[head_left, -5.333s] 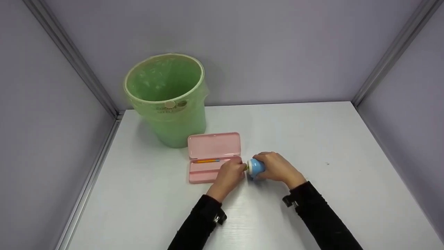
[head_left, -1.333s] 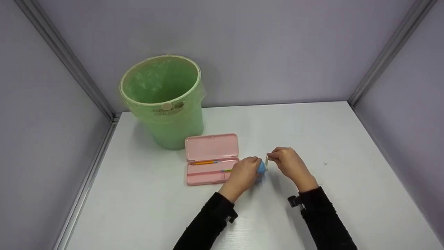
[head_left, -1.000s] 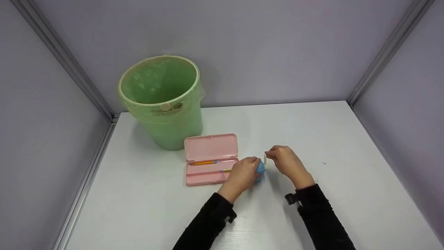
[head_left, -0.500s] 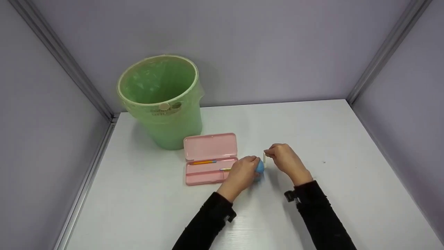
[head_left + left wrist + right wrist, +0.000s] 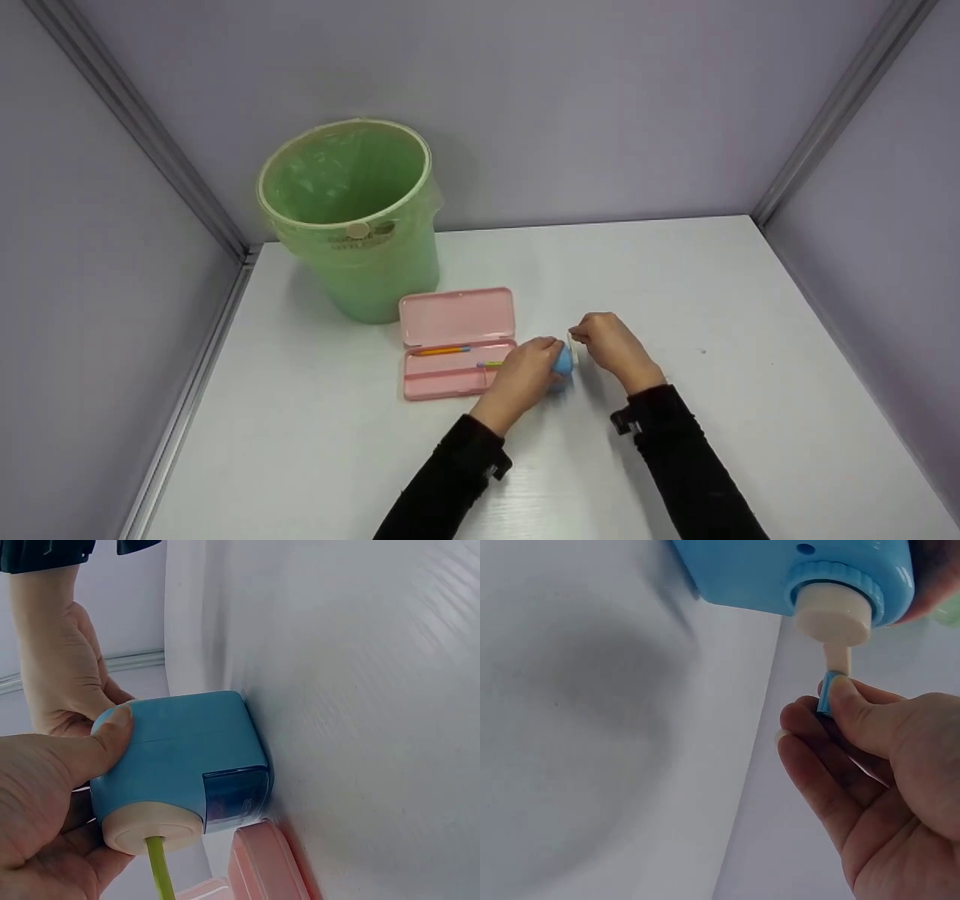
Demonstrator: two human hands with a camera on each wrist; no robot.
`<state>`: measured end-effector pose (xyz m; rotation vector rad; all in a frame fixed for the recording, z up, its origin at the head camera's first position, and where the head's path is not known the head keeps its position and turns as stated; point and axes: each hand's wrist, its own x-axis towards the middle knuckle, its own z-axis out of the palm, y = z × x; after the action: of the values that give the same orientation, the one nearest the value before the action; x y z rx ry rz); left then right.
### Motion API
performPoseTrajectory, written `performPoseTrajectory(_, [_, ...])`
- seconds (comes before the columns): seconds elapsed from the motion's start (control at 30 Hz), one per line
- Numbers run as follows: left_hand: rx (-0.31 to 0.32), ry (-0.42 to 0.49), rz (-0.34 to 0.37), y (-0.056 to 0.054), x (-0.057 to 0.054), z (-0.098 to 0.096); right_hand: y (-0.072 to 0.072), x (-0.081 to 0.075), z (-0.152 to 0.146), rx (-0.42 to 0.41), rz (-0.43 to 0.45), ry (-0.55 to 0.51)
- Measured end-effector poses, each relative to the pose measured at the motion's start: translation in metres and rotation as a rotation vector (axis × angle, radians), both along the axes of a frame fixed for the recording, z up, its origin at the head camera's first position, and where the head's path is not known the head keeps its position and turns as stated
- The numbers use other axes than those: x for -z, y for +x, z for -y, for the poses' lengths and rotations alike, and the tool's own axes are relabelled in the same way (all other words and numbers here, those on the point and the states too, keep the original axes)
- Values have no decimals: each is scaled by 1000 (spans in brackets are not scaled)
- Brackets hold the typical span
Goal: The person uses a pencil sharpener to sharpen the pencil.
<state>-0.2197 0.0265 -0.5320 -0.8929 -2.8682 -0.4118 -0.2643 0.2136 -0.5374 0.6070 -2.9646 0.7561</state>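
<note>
A blue crank pencil sharpener rests on the white table, with my left hand gripping it from above. In the left wrist view, my thumb lies on its blue body beside the cream front. From that front sticks a green pencil, whose end lies over the pencil case in the head view. My right hand is on the sharpener's other side. Its thumb and fingers pinch the small blue knob of the cream crank handle. The pencil's tip is hidden inside the sharpener.
A pink pencil case lies unfolded left of the sharpener, with an orange pencil in it. Behind it stands a green lined bin. Grey panels enclose the table at the back and sides.
Earlier my right hand held the sharpener and my left hand the pencil at its front. Now my left hand holds the sharpener, while my right, on the crank, has shifted slightly left.
</note>
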Motion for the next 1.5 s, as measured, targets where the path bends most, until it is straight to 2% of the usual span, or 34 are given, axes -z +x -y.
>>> performPoseTrajectory(0.13, [5,7,-3,1,2,-1,0,10,0,12,65,12])
performPoseTrajectory(0.27, [2,8,7,2,2,0,1,14,0,13,100,6])
performPoseTrajectory(0.37, [-1,7,14,2,2,0,2,15,0,8,106,5])
performPoseTrajectory(0.6, [5,1,-18,1,1,-1,4,19,-2,-39,74,31])
performPoseTrajectory(0.9, [-12,15,-20,1,3,-3,13,28,-6,-102,97,-8])
performPoseTrajectory(1.1, [-22,16,-24,3,3,-2,22,28,-5,-80,137,-8])
performPoseTrajectory(1.3, [-21,34,-58,3,5,-3,26,26,-6,-96,163,-19])
performPoseTrajectory(1.5, [-52,47,-23,4,5,-6,31,20,-7,-104,224,-7])
